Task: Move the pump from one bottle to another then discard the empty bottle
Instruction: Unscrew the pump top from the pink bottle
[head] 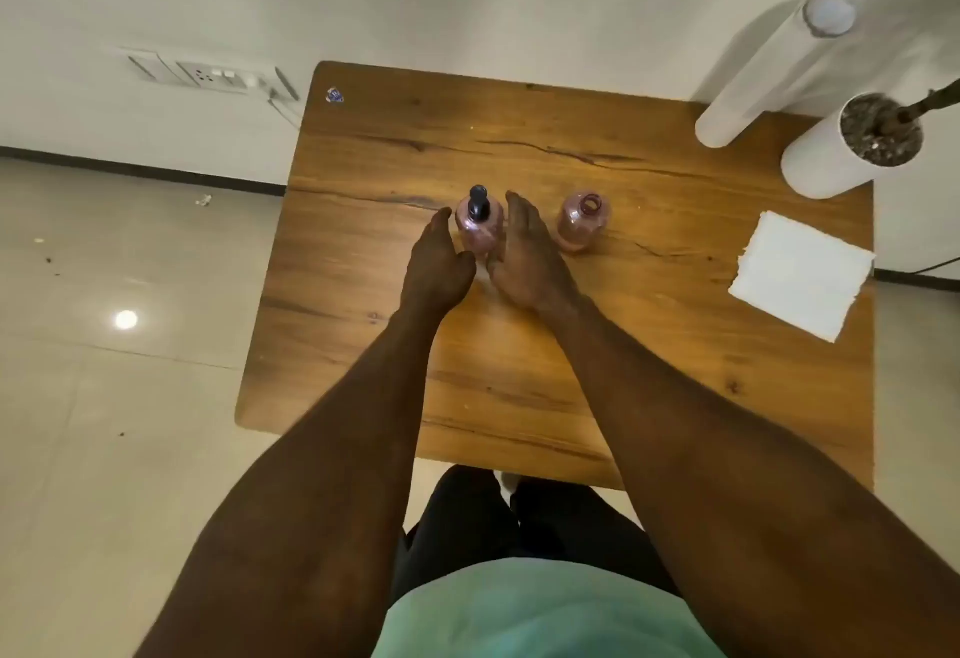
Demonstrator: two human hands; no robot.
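Note:
Two pinkish clear bottles stand upright on the wooden table (pixel 519 371). The left bottle (pixel 480 230) carries a dark pump (pixel 478 200) on its neck. The right bottle (pixel 582 226) has an open neck with no cap. My left hand (pixel 439 262) is beside the left bottle on its left, fingers extended and apart. My right hand (pixel 522 252) lies on its right side, flat, between the two bottles. Both hands flank the pump bottle; neither clearly grips it.
A folded white napkin (pixel 802 275) lies at the table's right edge. A white planter with soil (pixel 852 148) and a tall white cylinder (pixel 769 70) stand at the back right corner. A wall socket panel (pixel 208 75) is on the wall at left. Tiled floor surrounds the table.

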